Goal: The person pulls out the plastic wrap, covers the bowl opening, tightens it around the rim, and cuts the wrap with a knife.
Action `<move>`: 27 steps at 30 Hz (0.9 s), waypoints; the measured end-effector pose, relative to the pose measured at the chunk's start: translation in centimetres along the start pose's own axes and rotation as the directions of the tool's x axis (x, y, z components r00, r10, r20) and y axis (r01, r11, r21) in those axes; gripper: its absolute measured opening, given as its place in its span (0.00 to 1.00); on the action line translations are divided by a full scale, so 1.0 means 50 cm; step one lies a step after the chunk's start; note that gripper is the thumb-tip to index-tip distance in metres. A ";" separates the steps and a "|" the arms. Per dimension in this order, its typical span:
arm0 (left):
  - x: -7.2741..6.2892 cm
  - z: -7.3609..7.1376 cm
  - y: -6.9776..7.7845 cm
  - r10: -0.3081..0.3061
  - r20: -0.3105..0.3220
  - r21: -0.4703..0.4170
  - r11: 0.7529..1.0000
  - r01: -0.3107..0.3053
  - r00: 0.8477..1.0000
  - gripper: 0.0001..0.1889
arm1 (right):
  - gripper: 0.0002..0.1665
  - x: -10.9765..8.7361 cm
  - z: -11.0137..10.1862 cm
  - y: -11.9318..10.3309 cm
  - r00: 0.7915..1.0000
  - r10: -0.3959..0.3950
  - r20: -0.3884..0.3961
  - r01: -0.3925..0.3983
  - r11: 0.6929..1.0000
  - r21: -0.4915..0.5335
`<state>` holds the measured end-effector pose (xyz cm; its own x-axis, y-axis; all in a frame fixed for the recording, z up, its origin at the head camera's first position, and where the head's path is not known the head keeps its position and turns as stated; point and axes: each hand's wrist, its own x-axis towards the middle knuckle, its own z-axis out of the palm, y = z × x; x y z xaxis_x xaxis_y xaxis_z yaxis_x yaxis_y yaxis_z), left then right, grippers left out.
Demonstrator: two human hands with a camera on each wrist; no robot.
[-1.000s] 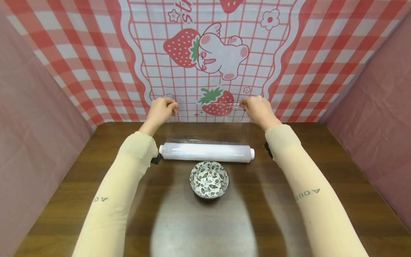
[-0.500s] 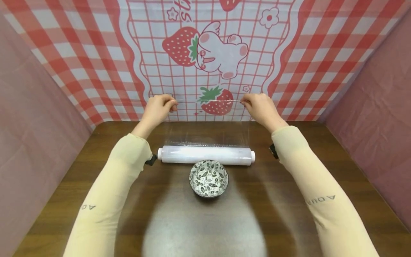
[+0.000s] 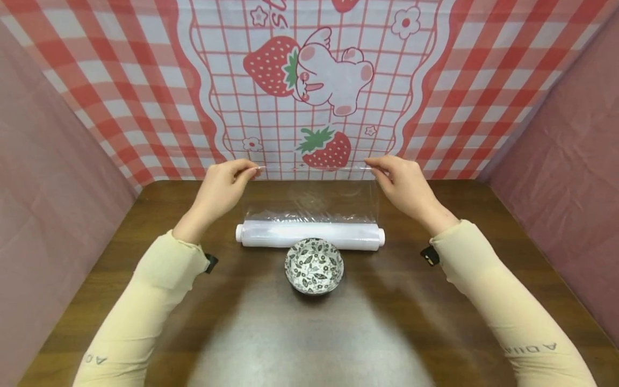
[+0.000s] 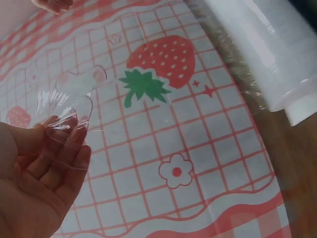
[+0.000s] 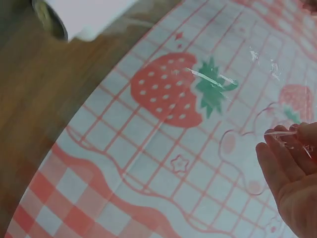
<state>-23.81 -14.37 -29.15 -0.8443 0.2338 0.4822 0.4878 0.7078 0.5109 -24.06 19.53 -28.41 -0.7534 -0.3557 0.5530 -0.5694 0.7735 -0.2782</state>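
A sheet of clear plastic wrap (image 3: pixel 311 199) stretches from its roll (image 3: pixel 271 234) to both hands at the back of the table. My left hand (image 3: pixel 220 185) pinches one corner between thumb and fingers; in the left wrist view the wrap (image 4: pixel 57 106) bunches in creases at that thumb. The other corner is pinched by my right hand (image 3: pixel 406 185), and the right wrist view shows the film's edge (image 5: pixel 282 133) between thumb and fingertips. In front of the roll stands a small bowl (image 3: pixel 314 267) with a black-and-white leaf pattern, its far rim overlapping the roll in the head view.
The brown wooden table (image 3: pixel 309 333) ends at a hanging red-and-white checked cloth (image 3: pixel 145 80) printed with strawberries. Pink cloth walls (image 3: pixel 556 161) close off the left and right sides.
Both hands first rose slightly, then came lower and farther apart, drawing the wrap's edge nearly straight. The roll has shifted slightly toward the bowl.
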 end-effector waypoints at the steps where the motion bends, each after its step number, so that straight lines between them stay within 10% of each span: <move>1: -0.009 0.001 -0.001 0.034 -0.014 0.008 0.999 -0.034 0.999 0.11 | 0.14 -0.009 -0.001 -0.004 1.000 -0.018 -0.014 0.018 1.000 0.008; 7: -0.069 0.011 -0.007 0.189 -0.065 0.027 0.982 -0.187 0.980 0.08 | 0.15 -0.071 -0.004 -0.035 0.993 -0.104 -0.060 0.106 0.993 0.042; 27: -0.205 0.032 0.008 0.336 -0.119 -0.060 0.937 -0.345 0.934 0.09 | 0.15 -0.215 0.008 -0.066 0.970 -0.213 -0.119 0.228 0.965 0.133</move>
<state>-15.32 -15.45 -35.02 -0.5984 0.3770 0.7069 0.7613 0.5423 0.3553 -14.22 20.57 -33.74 -0.5705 -0.4470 0.6890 -0.7645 0.5956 -0.2466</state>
